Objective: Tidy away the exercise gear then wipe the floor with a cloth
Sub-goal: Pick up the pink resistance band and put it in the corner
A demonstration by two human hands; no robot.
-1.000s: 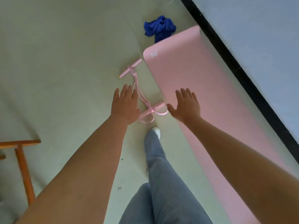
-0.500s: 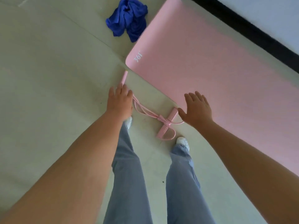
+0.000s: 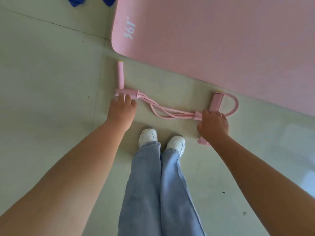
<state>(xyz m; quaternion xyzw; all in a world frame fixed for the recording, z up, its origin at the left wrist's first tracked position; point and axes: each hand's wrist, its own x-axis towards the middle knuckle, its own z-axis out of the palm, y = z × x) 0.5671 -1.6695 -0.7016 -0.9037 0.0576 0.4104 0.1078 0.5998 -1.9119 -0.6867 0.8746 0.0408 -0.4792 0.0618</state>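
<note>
Where the view starts, nearest the camera: two bare forearms reaching down and forward, with light blue trouser legs (image 3: 160,193) between them, ending in white shoes (image 3: 148,136) set side by side on the pale green floor (image 3: 51,82). Just past the shoes, a pink pedal resistance band (image 3: 170,111), lying flat across the floor from left to right. At its left end, the left hand (image 3: 121,109), fingers bent down over the pink webbing where the handle bar meets the cords, touching it; whether actually gripping cannot be told, fingertips hidden behind the knuckles. Above that hand, one half of the pink foam handle (image 3: 120,74), pointing away, tipped with yellow. At the right end, the right hand (image 3: 214,124), fingers curled over the middle of the foot bar (image 3: 216,103), thumb near the cord junction; seemingly holding it, though the underside of the grasp stays hidden. Beside that bar, a pink loop strap (image 3: 236,106) curving out to the right, with a short pink end showing below the wrist. Between the two hands, slack pink cords, sagging in loose curves. Farther off, a pink exercise mat (image 3: 213,40) spread flat, a rounded corner nearest the handle, marked "361°". At the far top left edge, a crumpled blue cloth (image 3: 75,2), mostly cut off.
</note>
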